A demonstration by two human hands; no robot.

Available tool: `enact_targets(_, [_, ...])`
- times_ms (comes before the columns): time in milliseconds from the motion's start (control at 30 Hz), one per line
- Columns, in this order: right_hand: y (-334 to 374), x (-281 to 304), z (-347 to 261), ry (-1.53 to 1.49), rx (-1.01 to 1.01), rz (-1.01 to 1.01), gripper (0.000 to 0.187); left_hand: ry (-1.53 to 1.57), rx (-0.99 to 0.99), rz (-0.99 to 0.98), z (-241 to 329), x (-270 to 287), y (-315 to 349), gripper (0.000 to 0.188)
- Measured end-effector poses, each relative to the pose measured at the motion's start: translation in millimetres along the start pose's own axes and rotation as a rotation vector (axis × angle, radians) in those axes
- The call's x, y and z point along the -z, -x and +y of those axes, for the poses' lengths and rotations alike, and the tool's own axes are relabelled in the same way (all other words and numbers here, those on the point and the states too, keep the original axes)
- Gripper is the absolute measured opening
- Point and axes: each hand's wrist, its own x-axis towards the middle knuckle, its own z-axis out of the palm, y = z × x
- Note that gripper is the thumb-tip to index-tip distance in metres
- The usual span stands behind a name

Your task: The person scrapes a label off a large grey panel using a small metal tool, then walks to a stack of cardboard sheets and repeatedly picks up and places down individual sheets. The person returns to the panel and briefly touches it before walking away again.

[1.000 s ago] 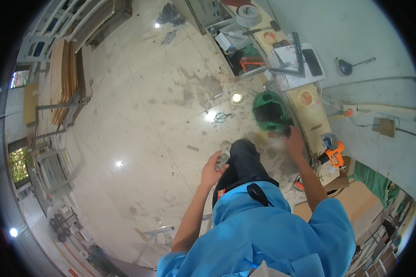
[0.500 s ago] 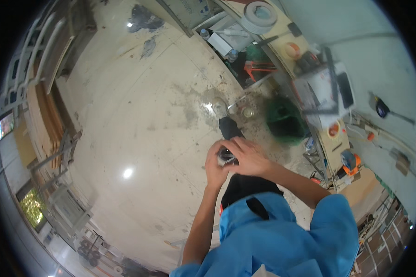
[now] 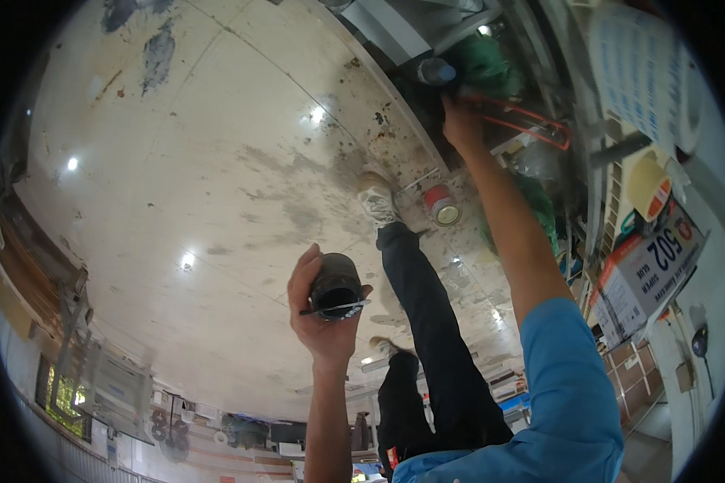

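My left hand is wrapped round a dark, round, open-topped container, tilted so its mouth faces me. Across that mouth lies a thin, stick-like tool, dark at one end and pale at the other. My right hand is stretched out into a low open drawer or bin at the far right. It is beside an orange-framed hand tool, which looks like a hacksaw, and just below a clear bottle with a blue cap. Its fingertips are blurred, so whether they grip anything is unclear.
A red tin stands on the floor beside my shoe. Green plastic lies in the bin. To the right are a cardboard box and a yellow tape roll on a bench. Metal frames stand at left.
My hands, together round the container before, have parted. The left now holds it alone, to the left; the right has reached far into the bin. The view has shifted, showing both legs.
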Motion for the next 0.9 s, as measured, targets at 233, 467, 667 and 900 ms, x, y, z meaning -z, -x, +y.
enact_targets(233, [33,0,-9,-0.3,-0.149,-0.129,0.018,-0.051,0.111,-0.06,2,-13,-15,0.084])
enact_targets(467, [223,76,4,-0.892,-0.411,-0.044,0.019,-0.154,0.018,-0.22,92,4,20,0.08])
enact_targets(667, [389,200,24,-1.24,-0.407,0.526,0.016,-0.157,-0.123,-0.347,181,39,99,0.075])
enact_targets(900, [602,366,18,-2.528,-0.457,0.718,0.015,-0.236,-0.534,-0.523,257,76,227,0.066])
